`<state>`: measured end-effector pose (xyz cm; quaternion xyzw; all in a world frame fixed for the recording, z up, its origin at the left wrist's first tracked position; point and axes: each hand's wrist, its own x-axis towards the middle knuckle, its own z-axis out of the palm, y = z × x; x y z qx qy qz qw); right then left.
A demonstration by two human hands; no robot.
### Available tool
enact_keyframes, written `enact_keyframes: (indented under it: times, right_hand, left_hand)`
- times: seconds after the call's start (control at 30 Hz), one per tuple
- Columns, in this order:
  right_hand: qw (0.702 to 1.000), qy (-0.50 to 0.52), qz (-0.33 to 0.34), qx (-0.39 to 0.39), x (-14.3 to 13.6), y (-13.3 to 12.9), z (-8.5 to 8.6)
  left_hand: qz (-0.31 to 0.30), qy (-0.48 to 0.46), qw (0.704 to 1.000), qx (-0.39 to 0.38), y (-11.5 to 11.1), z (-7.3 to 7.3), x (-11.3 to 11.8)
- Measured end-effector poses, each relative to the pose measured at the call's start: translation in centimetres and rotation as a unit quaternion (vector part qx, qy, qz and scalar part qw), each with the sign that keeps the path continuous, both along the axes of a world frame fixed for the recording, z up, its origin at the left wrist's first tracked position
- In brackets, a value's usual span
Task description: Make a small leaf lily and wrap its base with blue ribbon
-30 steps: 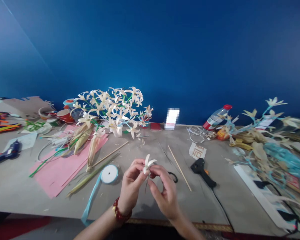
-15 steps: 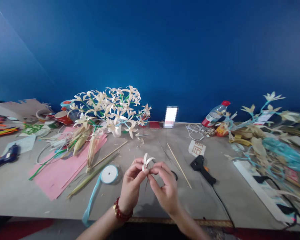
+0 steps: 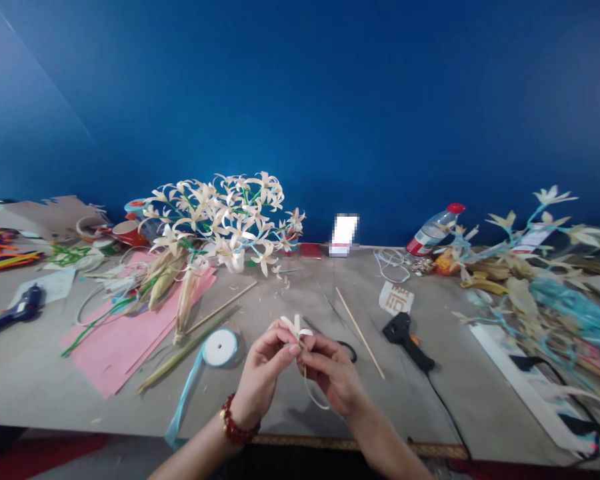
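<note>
A small cream flower with curling petals stands up between my two hands, above the table's near middle. My left hand, with a red bead bracelet at the wrist, pinches its base between thumb and fingers. From the other side, my right hand closes its thumb and fingers on the same base. A thin pale strand loops down below the fingers. Dark-handled scissors lie partly hidden behind my right hand. A roll of light blue tape lies left of my left hand.
Many cream flowers stand at the back. Pink paper and husks lie left. A thin stick, black glue gun, white power strip and tilted bottle are right. A blue glue gun lies far left.
The flower has turned and sits slightly lower and further right. My right hand's fingers have closed in on its base, beside my left fingertips. The pale strand's loop now shows below them.
</note>
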<state>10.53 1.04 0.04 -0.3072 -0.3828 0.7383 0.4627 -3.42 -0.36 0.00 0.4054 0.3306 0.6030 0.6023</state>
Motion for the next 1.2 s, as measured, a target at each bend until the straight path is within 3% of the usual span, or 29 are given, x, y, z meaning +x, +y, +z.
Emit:
enact_keyframes:
  times: [0.27, 0.6, 0.8, 0.87, 0.9, 0.93, 1.0, 1.1, 1.2]
  right_hand:
    - [0.998, 0.026, 0.039, -0.034, 0.0, 0.1, -0.4]
    - [0.999, 0.007, 0.047, -0.005, 0.1, 0.4, -1.6]
    - [0.998, -0.039, 0.030, 0.043, 0.1, 0.5, -2.0]
    - [0.985, -0.123, -0.006, 0.122, 1.3, 0.7, -2.2]
    - [0.963, -0.196, -0.032, 0.183, 2.3, 0.9, -2.3]
    - [0.922, -0.286, -0.066, 0.252, 3.7, 1.1, -2.6]
    - [0.815, -0.454, -0.141, 0.332, 7.5, 1.5, -3.3]
    - [0.678, -0.601, -0.275, 0.322, 14.2, 1.7, -4.6]
    - [0.579, -0.720, -0.286, 0.253, 19.7, 1.4, -5.6]
  left_hand:
    - [-0.002, 0.042, 0.999, 0.023, 0.1, 0.9, -0.1]
    - [-0.019, 0.033, 0.999, 0.005, 0.1, 0.3, -0.3]
    - [-0.003, 0.080, 0.996, 0.032, 0.0, 0.3, -0.4]
    - [0.011, 0.117, 0.992, 0.048, -0.1, 0.4, -0.6]
    - [0.020, 0.138, 0.989, 0.052, -0.1, 0.5, -0.8]
    - [0.027, 0.156, 0.986, 0.055, -0.2, 0.4, -0.9]
    - [0.042, 0.185, 0.980, 0.057, -0.3, 0.1, -1.3]
    - [0.055, 0.205, 0.975, 0.058, -0.2, -0.6, -1.6]
    - [0.056, 0.209, 0.974, 0.066, 0.1, -1.3, -1.5]
